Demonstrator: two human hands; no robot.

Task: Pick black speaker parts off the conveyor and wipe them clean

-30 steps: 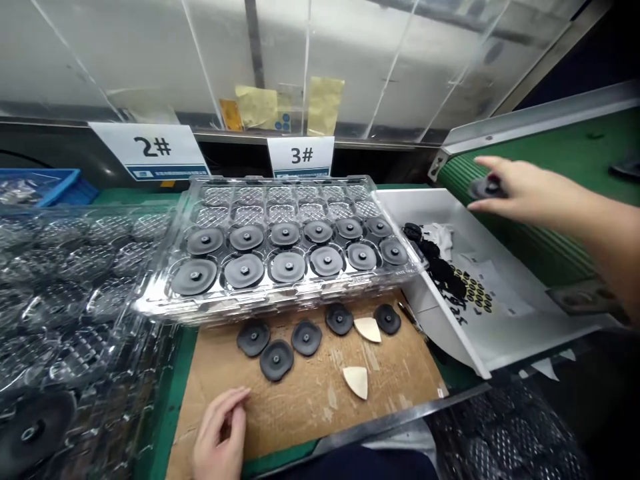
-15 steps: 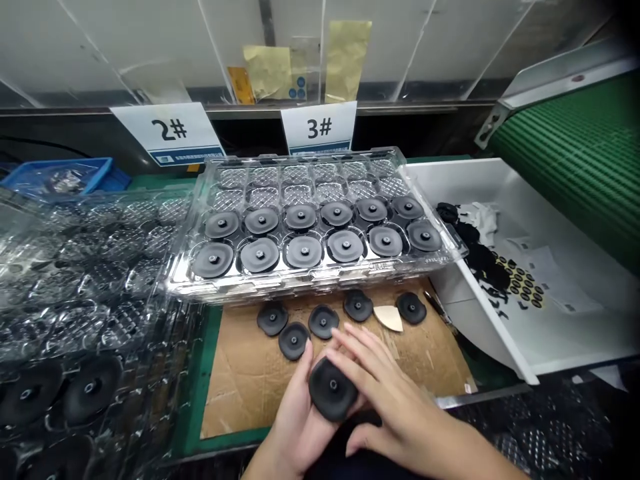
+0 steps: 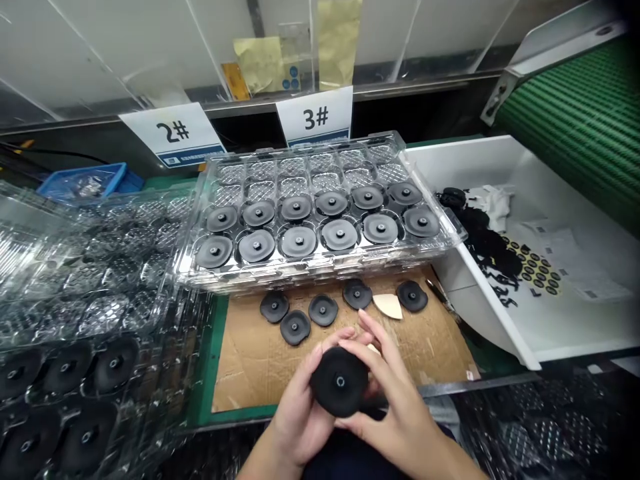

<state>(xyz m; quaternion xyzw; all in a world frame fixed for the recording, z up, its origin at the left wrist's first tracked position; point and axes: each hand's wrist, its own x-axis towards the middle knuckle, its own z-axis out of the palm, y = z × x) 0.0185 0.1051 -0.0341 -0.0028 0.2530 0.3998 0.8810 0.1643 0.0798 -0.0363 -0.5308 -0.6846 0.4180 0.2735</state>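
A round black rubber-like disc (image 3: 330, 395) with a small metal-ringed hub faces up between my hands, near the front edge of the bench. My left hand (image 3: 303, 417) cradles it from the left and below. From the right, my right hand (image 3: 395, 393) grips its rim with thumb and fingers. Beyond my hands, several similar black discs (image 3: 323, 311) lie on a cardboard sheet (image 3: 250, 373). Among them is a cream-coloured wedge-shaped pad (image 3: 388, 306). Behind stands a stack of clear plastic trays (image 3: 310, 270), the top one holding two rows of discs in its front pockets.
More clear trays (image 3: 95, 280) with black discs fill the left side. A white bin (image 3: 500, 327) on the right holds black bits and yellow-black stickers. A pen-like tool (image 3: 440, 293) lies beside it. Further back are a blue box (image 3: 123, 180) and a green ribbed belt (image 3: 590, 120).
My right hand has gone from resting over the disc with thumb apart to gripping its rim. The disc has tilted up and shifted slightly right. The whole view has moved a little.
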